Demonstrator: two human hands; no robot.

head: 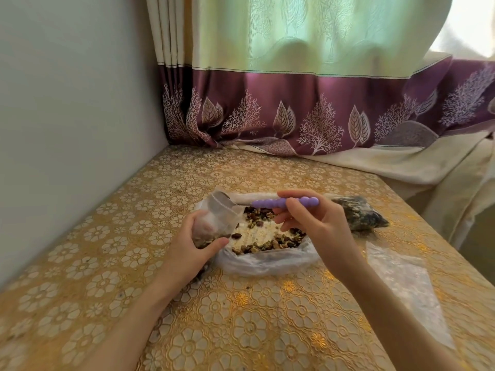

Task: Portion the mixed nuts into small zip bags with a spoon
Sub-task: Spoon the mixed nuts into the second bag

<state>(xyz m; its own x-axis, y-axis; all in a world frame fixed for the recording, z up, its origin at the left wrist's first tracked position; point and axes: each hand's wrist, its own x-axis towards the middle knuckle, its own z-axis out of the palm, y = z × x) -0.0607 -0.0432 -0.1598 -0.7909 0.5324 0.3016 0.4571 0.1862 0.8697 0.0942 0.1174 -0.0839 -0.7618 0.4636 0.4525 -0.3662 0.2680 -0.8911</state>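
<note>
The left hand (194, 246) has its grip curled round a small zip bag (218, 219), held up with its mouth open and a few nuts at the bottom; the right hand (318, 223) has its grip pinched on the purple spoon (281, 202), whose front end goes into the bag's mouth; the mixed nuts (267, 243) lie below on a big open plastic bag (267, 259) on the flowery surface (241, 330); a filled bag (359, 214) lies to the right, near the curtain (294, 111).

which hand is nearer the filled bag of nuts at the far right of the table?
Right. The right hand, gripping the purple spoon, is just beside the filled bag; the left hand, holding the small zip bag, sits farther left.
</note>
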